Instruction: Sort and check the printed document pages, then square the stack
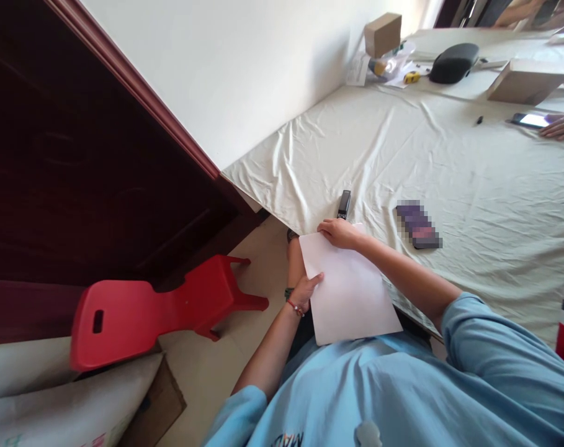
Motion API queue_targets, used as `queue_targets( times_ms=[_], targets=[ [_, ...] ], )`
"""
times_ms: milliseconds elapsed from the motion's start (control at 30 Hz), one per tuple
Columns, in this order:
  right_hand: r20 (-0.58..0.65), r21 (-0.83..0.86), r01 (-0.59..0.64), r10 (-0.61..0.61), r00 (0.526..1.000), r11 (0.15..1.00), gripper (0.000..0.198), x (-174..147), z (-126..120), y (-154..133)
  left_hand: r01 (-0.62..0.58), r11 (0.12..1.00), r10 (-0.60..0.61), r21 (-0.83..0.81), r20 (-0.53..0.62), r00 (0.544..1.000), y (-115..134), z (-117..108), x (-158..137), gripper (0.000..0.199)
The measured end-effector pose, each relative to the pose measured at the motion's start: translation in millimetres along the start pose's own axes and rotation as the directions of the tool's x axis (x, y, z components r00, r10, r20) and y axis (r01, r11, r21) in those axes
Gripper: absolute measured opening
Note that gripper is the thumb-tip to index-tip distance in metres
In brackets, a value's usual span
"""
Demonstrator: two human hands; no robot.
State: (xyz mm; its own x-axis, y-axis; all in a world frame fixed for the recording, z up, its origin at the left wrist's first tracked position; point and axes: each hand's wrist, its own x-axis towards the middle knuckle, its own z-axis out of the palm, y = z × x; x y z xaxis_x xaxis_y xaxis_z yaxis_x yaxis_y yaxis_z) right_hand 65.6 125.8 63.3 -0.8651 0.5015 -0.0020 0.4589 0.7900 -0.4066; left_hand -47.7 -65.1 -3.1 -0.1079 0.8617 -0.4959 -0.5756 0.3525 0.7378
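Observation:
A blank white sheet of paper (351, 292) lies slanted across my lap, its far edge reaching the bed-like covered surface. My left hand (306, 292) grips the left edge of the sheet, thumb on top and the other fingers hidden beneath. At the far edge, my right hand (340, 233) rests with bent fingers closed on the paper near its upper left corner. Just beyond the right hand lies a small black oblong object (344, 203) with white marks; its kind is unclear. Right of it is a pixelated dark, phone-shaped item (419, 225).
A pale wrinkled cloth (472, 167) covers the large surface. Toward the back are cardboard boxes (526, 84), a black case (453, 63) and a yellow tape measure (411, 77). Another person's hand (561, 126) touches a lit phone (529, 120). A red plastic chair (123, 320) stands left.

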Motion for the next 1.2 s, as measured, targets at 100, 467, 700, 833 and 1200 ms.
queue_targets(
  times_ms=[100,467,700,833,1200],
  targets=[
    [-0.044,-0.051,0.11,-0.113,0.993,0.993,0.04,2.6,3.0,-13.4,-0.034,0.999,0.033,0.026,0.042,0.999,1.5,2.5,1.4,0.089],
    [0.108,-0.133,0.443,-0.431,0.896,0.887,0.028,5.7,6.5,-34.3,-0.054,0.996,0.052,0.074,0.027,0.998,-6.8,4.1,2.3,0.078],
    [-0.09,-0.159,0.065,-0.08,0.993,0.985,0.039,-10.0,-12.8,-0.7,-0.006,0.995,0.006,0.099,-0.005,1.0,-8.8,2.6,-0.7,0.065],
    [-0.043,-0.172,-0.031,0.024,0.999,0.985,0.036,-23.5,-8.1,16.0,0.006,0.996,-0.006,0.087,-0.002,1.0,-10.4,6.5,-0.6,0.066],
    [-0.085,-0.044,0.011,-0.015,0.996,0.999,0.034,-32.3,2.1,27.9,-0.212,0.908,0.282,0.361,-0.153,0.947,-4.9,10.7,16.0,0.036]
  ],
)
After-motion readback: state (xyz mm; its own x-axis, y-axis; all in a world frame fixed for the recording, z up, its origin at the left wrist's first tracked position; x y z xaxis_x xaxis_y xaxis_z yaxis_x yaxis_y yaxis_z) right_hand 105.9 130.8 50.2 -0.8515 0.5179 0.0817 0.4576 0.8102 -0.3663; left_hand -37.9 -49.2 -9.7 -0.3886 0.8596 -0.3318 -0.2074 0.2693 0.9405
